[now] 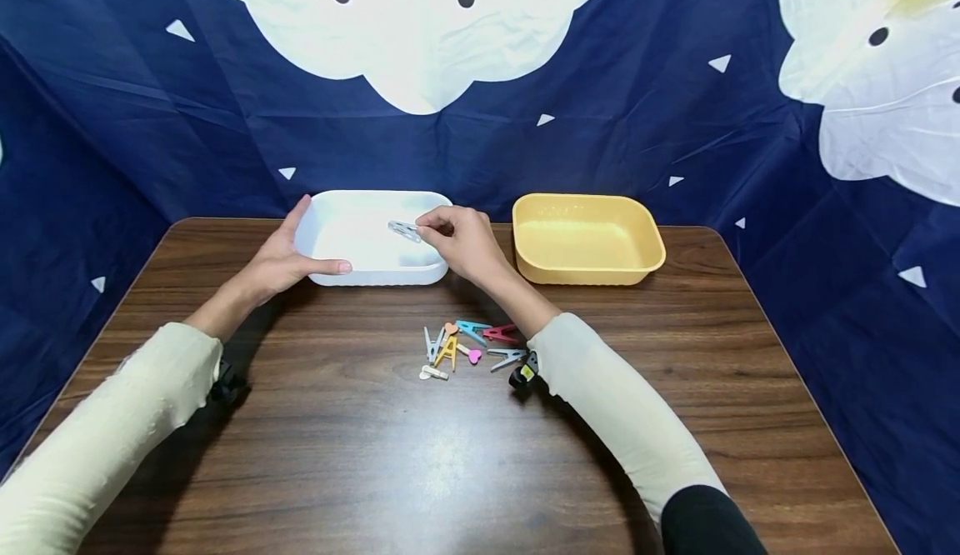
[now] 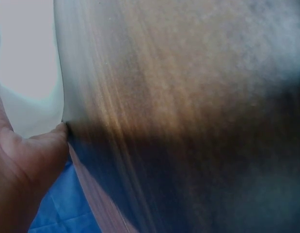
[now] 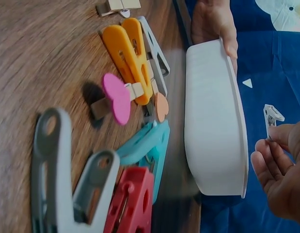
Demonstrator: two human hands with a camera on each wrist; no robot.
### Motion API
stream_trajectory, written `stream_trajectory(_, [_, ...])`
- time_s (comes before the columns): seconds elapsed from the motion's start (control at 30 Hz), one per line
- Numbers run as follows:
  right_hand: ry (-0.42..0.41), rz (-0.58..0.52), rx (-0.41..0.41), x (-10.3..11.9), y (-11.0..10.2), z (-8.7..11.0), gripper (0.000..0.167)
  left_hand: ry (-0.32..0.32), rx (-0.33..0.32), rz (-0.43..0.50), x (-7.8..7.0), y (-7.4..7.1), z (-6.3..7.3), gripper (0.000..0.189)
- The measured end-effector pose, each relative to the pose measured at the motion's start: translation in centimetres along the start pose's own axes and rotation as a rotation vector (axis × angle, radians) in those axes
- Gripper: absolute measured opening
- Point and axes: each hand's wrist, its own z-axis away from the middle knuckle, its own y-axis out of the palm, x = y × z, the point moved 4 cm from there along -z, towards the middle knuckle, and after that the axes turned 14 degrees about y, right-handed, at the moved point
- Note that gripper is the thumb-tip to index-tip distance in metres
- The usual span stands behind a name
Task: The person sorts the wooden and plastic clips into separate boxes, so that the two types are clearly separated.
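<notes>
A grey plastic clothespin [image 1: 405,231] is pinched between the thumb and index finger of my right hand [image 1: 467,242], above the right part of a white tub [image 1: 375,278]. My left hand [image 1: 281,262] spans the tub's left end, its straight thumb along the front rim and its fingers against the left side. Thumb and tub wall [image 2: 55,58] touch in the left wrist view. On the table lie a yellow clothespin [image 1: 447,351], a blue one [image 1: 472,332], a red clothespin [image 3: 133,199], grey ones [image 3: 55,170] and small wooden clips with hearts, including a pink heart [image 3: 117,98].
A yellow tub [image 1: 588,277] stands right of the white one, near the back edge of the brown wooden table [image 1: 352,455]. Behind the table hangs a dark blue cloth [image 1: 637,122] with white shapes. A small wrist camera [image 1: 525,372] is strapped to the right forearm.
</notes>
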Motion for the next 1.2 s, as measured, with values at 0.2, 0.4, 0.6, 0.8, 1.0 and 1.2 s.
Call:
stream_trajectory(0.2, [0.020, 0.016, 0.002, 0.3, 0.5, -0.3, 0.017, 0.002, -0.003, 0.006, 0.1, -0.1, -0.1, 0.149])
stream_trajectory(0.4, [0.027, 0.026, -0.007, 0.4, 0.5, -0.5, 0.019, -0.006, 0.002, -0.009, 0.1, -0.1, -0.3, 0.149])
stream_trajectory(0.6, [0.050, 0.024, -0.032, 0.4, 0.8, -1.0, 0.019, -0.009, 0.002, -0.014, 0.1, -0.1, -0.1, 0.148])
stream_trajectory(0.8, [0.067, 0.017, -0.043, 0.6, 1.3, -1.6, 0.020, -0.008, 0.000, -0.016, 0.2, -0.1, 0.0, 0.148])
stream_trajectory(1.0, [0.067, 0.016, -0.041, 0.8, 2.1, -2.2, 0.019, -0.009, -0.009, -0.010, 0.2, -0.2, 0.0, 0.148])
stream_trajectory(1.2, [0.085, -0.019, -0.050, 1.3, 2.6, -2.5, 0.019, -0.018, -0.001, -0.007, 0.1, -0.1, -0.3, 0.148])
